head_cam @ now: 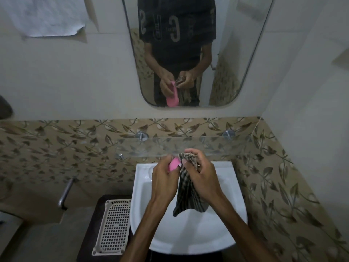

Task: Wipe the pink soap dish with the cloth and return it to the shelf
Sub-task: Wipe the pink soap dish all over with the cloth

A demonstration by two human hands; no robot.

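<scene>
White washbasin (pixel 188 241) below; left hand (pixel 164 181) fingers pinch pink soap dish (pixel 174 164) by its edges, right hand (pixel 201 175) bunches striped cloth (pixel 186 193) against it. Dish looks light, rigid, probably slick. Glass shelf (pixel 217 146) beyond.

Plain pale upper wall (pixel 56 72) carries a rounded frameless mirror (pixel 236 53); brown leaf-patterned tile band (pixel 56 144) runs below. White ceramic basin (pixel 232 186) wall-mounted. Lighting dim.
</scene>
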